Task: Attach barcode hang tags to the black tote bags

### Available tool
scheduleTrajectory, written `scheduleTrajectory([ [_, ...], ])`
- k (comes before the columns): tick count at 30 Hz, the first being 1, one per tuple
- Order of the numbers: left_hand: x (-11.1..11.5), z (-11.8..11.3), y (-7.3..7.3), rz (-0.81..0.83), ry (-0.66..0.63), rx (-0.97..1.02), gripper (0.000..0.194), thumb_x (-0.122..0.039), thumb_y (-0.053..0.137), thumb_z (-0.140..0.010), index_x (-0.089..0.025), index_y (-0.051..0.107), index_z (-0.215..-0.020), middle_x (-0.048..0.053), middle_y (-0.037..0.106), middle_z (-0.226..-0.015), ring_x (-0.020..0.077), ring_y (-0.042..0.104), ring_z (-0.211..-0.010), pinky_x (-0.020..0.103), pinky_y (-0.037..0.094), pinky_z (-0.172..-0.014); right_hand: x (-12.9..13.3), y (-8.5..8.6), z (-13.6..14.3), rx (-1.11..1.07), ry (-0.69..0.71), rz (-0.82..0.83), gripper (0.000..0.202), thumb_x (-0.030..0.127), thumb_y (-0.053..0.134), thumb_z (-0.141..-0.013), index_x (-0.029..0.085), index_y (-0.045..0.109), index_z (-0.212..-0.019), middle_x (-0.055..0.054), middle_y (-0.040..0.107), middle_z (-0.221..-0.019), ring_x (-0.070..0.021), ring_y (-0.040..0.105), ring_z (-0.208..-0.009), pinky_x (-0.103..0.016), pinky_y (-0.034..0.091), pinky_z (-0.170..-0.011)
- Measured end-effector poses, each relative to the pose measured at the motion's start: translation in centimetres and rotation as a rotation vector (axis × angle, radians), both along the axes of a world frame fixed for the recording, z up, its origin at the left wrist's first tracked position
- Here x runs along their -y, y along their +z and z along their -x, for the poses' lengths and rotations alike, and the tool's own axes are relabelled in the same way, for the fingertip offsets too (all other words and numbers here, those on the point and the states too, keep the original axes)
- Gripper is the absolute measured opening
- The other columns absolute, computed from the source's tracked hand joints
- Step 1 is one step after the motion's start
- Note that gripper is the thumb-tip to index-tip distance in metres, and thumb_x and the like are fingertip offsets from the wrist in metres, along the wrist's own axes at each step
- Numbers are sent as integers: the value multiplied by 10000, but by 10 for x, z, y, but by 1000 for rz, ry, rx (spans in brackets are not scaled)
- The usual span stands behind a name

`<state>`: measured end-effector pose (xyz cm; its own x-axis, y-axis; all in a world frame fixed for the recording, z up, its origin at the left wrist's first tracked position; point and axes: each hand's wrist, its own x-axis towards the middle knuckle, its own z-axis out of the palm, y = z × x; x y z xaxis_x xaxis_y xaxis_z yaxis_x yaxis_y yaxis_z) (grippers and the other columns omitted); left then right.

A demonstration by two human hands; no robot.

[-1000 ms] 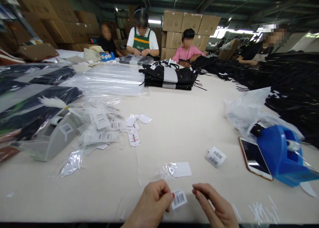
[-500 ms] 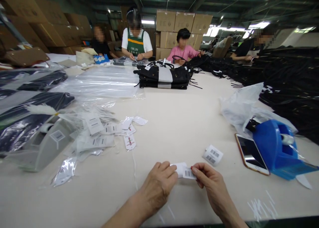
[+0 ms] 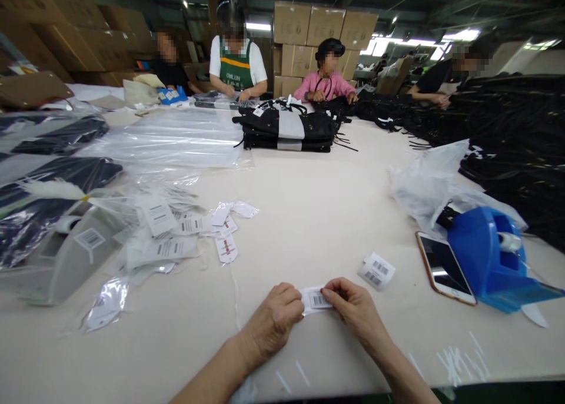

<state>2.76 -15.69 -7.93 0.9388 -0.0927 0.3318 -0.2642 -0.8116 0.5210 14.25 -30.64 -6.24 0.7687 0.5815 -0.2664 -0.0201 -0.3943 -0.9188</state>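
Near the table's front edge, my left hand (image 3: 279, 315) is closed on the left end of a white tag (image 3: 309, 310). Over that tag, my right hand (image 3: 353, 310) pinches the right edge of a small barcode sticker (image 3: 319, 300) between thumb and forefinger. The sticker lies over the tag's face; whether it is fully stuck down I cannot tell. A curled strip of barcode stickers (image 3: 376, 271) rests just beyond my right hand. Several loose hang tags (image 3: 226, 248) and a heap of printed white labels (image 3: 170, 248) lie to the left.
A phone (image 3: 446, 268) lies beside a blue tape dispenser (image 3: 485, 257) at right. A bagged grey dispenser (image 3: 83, 257) stands at left. Stacked black bags (image 3: 309, 130) sit at the back, near clear plastic sleeves (image 3: 168, 142). Several co-workers sit or stand across the table (image 3: 309, 215).
My right hand has moved left, bringing the barcode sticker over the white tag. My left hand has shifted slightly left, still holding the tag. The camera view has shifted a little.
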Motion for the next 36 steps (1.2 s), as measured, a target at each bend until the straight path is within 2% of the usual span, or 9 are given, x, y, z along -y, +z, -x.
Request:
scheduleTrajectory([
  [7,1,1,0,35,13,5,201,-138,412,-865,-135,510,-690,37,538,-767,146,440,-779,261,409,-707,-3,-2,0,71,36,-3,206,356,559,-679,158,582,-626,17,519,-556,-126,454,-556,-239,349,-530],
  [16,1,2,1,21,14,-42,181,-143,399,-868,-145,505,-721,37,536,-793,152,433,-797,276,410,-718,-2,-8,2,157,51,55,200,353,535,-700,172,576,-624,14,527,-546,-138,471,-543,-247,355,-525],
  [22,4,3,8,-85,4,-100,207,-97,353,-859,-154,536,-936,48,523,-827,165,424,-800,294,416,-733,-3,-6,7,293,73,141,202,351,505,-748,189,572,-648,10,555,-567,-145,511,-549,-244,381,-521],
  [25,4,2,9,-126,-6,-109,245,-72,359,-836,-147,536,-989,62,521,-845,178,423,-811,312,420,-734,-5,-5,11,461,76,226,163,322,492,-768,188,573,-724,-1,570,-595,-152,538,-548,-250,407,-522],
  [30,5,2,9,-132,4,-118,273,-37,364,-811,-139,536,-997,69,520,-872,188,425,-833,328,420,-739,4,-10,20,980,-96,368,297,324,458,-823,126,541,-1029,-107,609,-867,-219,599,-737,-310,467,-588],
  [31,5,2,9,-129,9,-119,264,-40,364,-813,-142,541,-981,68,520,-868,187,426,-832,327,420,-739,7,-12,24,1094,-75,351,277,299,432,-847,128,548,-1031,-119,613,-925,-227,597,-807,-326,469,-644],
  [33,5,3,8,-119,16,-121,231,-64,372,-824,-149,547,-949,63,521,-855,184,431,-831,325,420,-739,14,-17,33,1275,86,300,270,256,401,-877,137,556,-1064,-112,617,-1043,-237,557,-972,-378,416,-829],
  [35,5,3,7,-108,17,-118,202,-93,383,-834,-156,544,-940,58,522,-848,182,436,-833,325,420,-745,18,-21,43,1366,256,317,315,285,426,-878,150,531,-1143,-91,581,-1160,-255,487,-1098,-442,262,-983],
  [36,5,3,6,-100,20,-117,191,-101,387,-836,-159,539,-935,56,524,-850,182,439,-836,327,421,-750,18,-22,46,1382,287,356,347,307,442,-872,149,517,-1172,-87,561,-1196,-272,456,-1134,-469,189,-1014],
])
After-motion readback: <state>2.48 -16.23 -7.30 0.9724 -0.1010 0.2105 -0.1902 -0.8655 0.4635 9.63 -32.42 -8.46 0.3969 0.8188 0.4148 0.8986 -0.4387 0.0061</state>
